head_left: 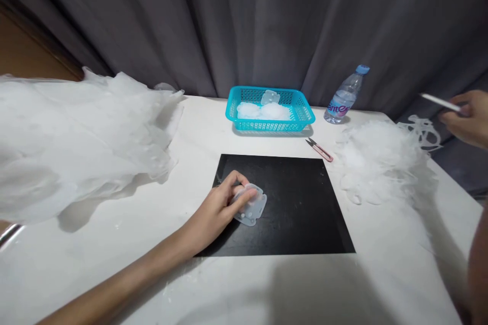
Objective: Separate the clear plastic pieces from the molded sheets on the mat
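Note:
My left hand (226, 200) pinches a small translucent plastic piece (254, 210) with rounded corners and little holes, over the left part of a black mat (297, 203). Off at the far right, my right hand (470, 117) is closed round a thin white pen-shaped tool (440, 101) that points left. A looped white plastic offcut (423, 134) shows just below and left of that hand; I cannot tell whether the fingers touch it. Beside it spreads a heap of white plastic scraps (381, 157).
Behind the mat stands a turquoise basket (272, 126) with translucent pieces inside. Small pink-handled thread snips (320, 150) lie right of it, near a water bottle (346, 95). A big pile of filmy white material (84, 142) covers the table's left. Grey curtains (244, 20) hang behind.

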The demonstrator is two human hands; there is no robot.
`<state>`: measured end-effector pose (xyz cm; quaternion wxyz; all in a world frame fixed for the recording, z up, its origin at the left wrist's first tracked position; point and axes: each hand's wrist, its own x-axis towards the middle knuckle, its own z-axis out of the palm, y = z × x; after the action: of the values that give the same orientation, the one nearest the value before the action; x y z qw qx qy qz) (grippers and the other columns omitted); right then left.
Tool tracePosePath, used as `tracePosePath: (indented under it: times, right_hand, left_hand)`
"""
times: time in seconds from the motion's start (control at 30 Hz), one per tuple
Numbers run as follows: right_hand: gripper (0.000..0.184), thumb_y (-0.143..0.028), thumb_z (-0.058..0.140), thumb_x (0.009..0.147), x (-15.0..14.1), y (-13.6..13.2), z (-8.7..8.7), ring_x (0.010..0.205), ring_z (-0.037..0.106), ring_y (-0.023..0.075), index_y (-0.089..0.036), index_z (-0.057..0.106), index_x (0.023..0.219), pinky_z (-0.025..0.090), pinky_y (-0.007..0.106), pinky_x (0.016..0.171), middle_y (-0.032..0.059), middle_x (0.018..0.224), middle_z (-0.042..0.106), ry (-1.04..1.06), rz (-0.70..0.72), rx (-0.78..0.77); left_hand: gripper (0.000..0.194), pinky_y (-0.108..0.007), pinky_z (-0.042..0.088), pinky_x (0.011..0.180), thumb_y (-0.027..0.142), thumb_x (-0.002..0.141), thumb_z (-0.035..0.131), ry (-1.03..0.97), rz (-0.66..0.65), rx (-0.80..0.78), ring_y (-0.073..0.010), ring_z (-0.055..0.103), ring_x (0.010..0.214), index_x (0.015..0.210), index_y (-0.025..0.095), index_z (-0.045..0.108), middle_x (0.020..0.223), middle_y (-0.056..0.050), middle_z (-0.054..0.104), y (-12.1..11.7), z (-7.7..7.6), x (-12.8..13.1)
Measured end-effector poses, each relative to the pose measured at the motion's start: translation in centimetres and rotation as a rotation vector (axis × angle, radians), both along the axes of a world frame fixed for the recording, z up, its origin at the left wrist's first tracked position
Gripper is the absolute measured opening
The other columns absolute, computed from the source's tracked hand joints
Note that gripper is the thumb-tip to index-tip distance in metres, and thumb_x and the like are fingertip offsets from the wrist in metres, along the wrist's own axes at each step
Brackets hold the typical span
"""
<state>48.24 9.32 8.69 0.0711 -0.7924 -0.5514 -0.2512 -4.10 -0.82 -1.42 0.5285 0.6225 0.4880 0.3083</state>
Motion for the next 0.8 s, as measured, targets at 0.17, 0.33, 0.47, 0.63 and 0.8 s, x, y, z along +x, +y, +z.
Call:
tracePosePath:
  times: [0.17, 0.33, 0.47, 0.63, 0.8]
  right_hand:
    - [0.046, -0.041, 0.044, 0.101, -7.6, -1.8, 0.9, 0.084, 0.066, 0.0314, -0.020, 0.068, 0.134, 0.032, 0.044, 0.062, 0.0289, 0.124, 0.062, 0.075, -0.025, -0.013]
    - [0.051, -0.054, 0.036, 0.105, -13.9, -2.3, 0.5, 0.090, 0.065, 0.0353, -0.019, 0.063, 0.131, 0.041, 0.043, 0.068, 0.0252, 0.123, 0.061, 0.101, 0.223, -0.040]
    - [0.044, -0.061, 0.035, 0.106, -18.1, -2.7, -2.3, 0.089, 0.064, 0.0270, -0.025, 0.060, 0.113, 0.048, 0.038, 0.079, 0.0101, 0.107, 0.063, 0.339, 0.757, -0.519]
    - [0.036, -0.053, 0.040, 0.106, -21.5, -3.6, -5.2, 0.086, 0.062, 0.0246, -0.024, 0.054, 0.091, 0.048, 0.038, 0.080, 0.0073, 0.096, 0.062, 0.481, 0.980, -0.975]
    - [0.036, -0.056, 0.049, 0.104, -20.3, -2.0, -6.3, 0.100, 0.062, 0.0297, -0.021, 0.060, 0.102, 0.047, 0.038, 0.080, 0.0118, 0.106, 0.066, 0.380, 0.816, -0.663]
  left_hand:
    - [0.027, -0.023, 0.045, 0.064, 0.046, 0.099, 0.067, 0.052, -0.020, 0.058, -0.0136, 0.061, 0.072, 0.095, 0.018, 0.069, 0.083, -0.001, 0.070, -0.2, 0.6, 0.2]
    - [0.027, -0.024, 0.048, 0.068, 0.045, 0.096, 0.070, 0.114, 0.014, 0.105, -0.0147, 0.065, 0.074, 0.092, 0.019, 0.076, 0.085, -0.001, 0.075, -0.1, 0.8, 0.2]
    - [0.026, -0.025, 0.048, 0.069, 0.045, 0.095, 0.072, 0.129, 0.040, 0.130, -0.0155, 0.066, 0.078, 0.091, 0.020, 0.076, 0.087, -0.001, 0.076, -0.4, 0.8, 0.2]
    - [0.018, -0.027, 0.048, 0.071, 0.038, 0.093, 0.076, 0.133, 0.088, 0.260, -0.0154, 0.067, 0.080, 0.088, 0.021, 0.077, 0.087, -0.001, 0.075, -0.7, 0.8, 0.2]
    - [0.012, -0.028, 0.050, 0.074, 0.033, 0.092, 0.078, 0.049, 0.083, 0.296, -0.0163, 0.069, 0.083, 0.088, 0.022, 0.080, 0.089, -0.002, 0.074, -1.0, 0.7, 0.3]
